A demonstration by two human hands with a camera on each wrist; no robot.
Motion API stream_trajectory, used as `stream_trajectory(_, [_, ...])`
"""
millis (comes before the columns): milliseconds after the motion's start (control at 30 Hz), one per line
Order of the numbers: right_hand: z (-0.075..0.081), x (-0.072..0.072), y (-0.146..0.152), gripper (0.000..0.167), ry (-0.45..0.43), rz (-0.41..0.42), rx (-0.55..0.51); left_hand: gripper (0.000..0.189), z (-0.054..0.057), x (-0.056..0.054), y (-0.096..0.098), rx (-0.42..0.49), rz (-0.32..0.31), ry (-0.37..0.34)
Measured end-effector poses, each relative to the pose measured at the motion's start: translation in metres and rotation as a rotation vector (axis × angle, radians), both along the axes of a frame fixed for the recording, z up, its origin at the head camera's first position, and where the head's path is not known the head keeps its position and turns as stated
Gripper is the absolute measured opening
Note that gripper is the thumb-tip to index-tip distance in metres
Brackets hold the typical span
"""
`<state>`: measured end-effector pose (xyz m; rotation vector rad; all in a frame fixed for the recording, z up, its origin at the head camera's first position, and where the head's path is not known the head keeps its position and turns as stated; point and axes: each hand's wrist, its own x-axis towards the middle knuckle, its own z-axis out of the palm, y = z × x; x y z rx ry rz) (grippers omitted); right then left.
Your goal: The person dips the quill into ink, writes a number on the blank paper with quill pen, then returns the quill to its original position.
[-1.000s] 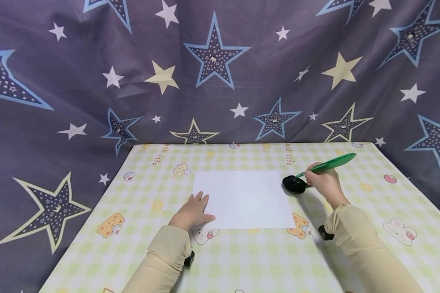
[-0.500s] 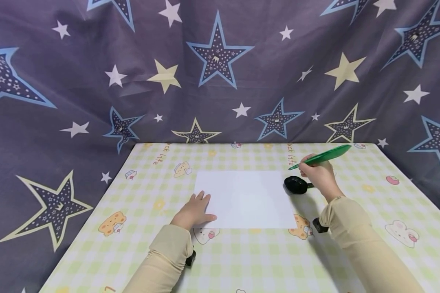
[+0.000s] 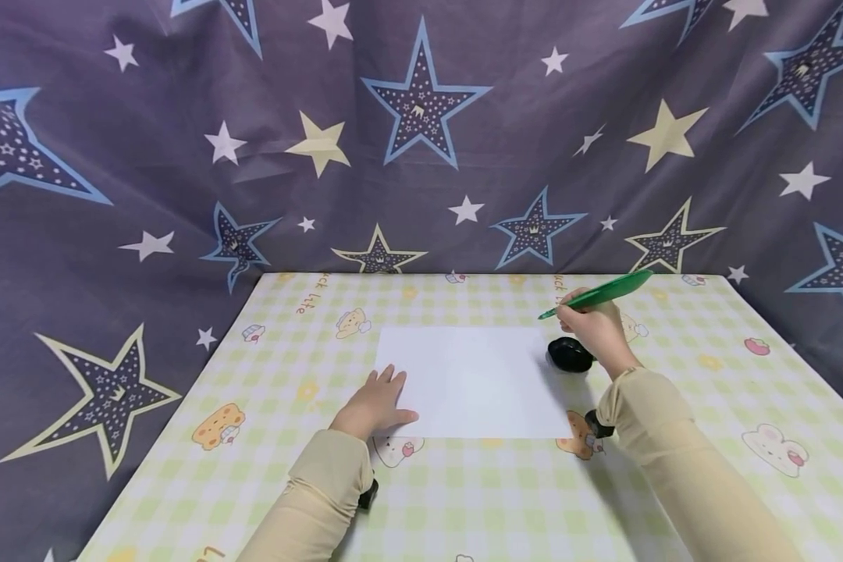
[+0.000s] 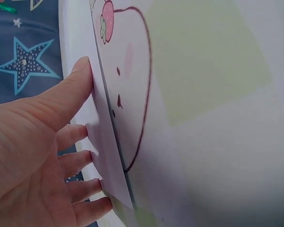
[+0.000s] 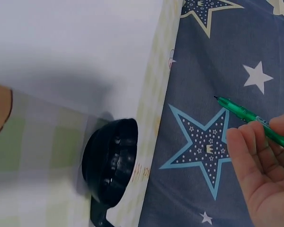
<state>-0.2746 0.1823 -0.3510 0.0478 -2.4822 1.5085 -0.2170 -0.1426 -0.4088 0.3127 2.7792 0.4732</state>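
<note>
Green pen (image 3: 607,291) pinched in the right hand (image 3: 599,334), tip near the far right corner of the white paper (image 3: 481,386). Left hand (image 3: 374,404) lies fingers spread on the paper's left edge. Black handled cup (image 3: 570,356) sits just right, contents too dark to tell. Pen tip's moved left off the cup since a second ago.

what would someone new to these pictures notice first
Probably the starry backdrop, filling the space behind the checked table. Next, the green pen held up in the right hand. Then the white paper under the left hand, with a black bowl-shaped item to its right.
</note>
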Motion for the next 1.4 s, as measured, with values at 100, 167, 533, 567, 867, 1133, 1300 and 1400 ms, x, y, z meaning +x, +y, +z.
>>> stream_trajectory(100, [0.000, -0.003, -0.007, 0.013, -0.013, 0.013, -0.001, 0.073, 0.001, 0.000, 0.000, -0.002, 0.005, -0.006])
stream_trajectory(167, [0.000, -0.005, -0.011, 0.013, -0.014, 0.017, -0.003, 0.073, 0.002, 0.001, -0.001, 0.000, 0.006, -0.005])
stream_trajectory(533, [-0.001, -0.013, -0.030, 0.010, 0.012, 0.043, -0.021, 0.073, 0.000, 0.000, -0.002, 0.001, 0.000, -0.001])
stream_trajectory(567, [-0.001, -0.014, -0.032, 0.010, 0.011, 0.046, -0.023, 0.073, 0.000, 0.000, -0.002, 0.000, 0.000, -0.003])
stream_trajectory(867, [-0.001, -0.016, -0.043, 0.011, -0.015, 0.075, -0.029, 0.073, 0.001, 0.000, 0.000, -0.008, 0.006, -0.005])
stream_trajectory(1133, [-0.009, -0.019, -0.054, 0.010, 0.000, 0.072, -0.004, 0.074, -0.001, -0.001, 0.001, -0.023, -0.001, -0.010])
stream_trajectory(1300, [-0.015, -0.021, -0.061, 0.010, -0.029, 0.080, -0.005, 0.074, 0.001, 0.001, 0.000, -0.026, 0.006, -0.002])
stream_trajectory(1400, [-0.018, -0.023, -0.066, 0.010, -0.045, 0.092, -0.011, 0.074, 0.002, 0.002, 0.000, -0.022, 0.012, -0.007])
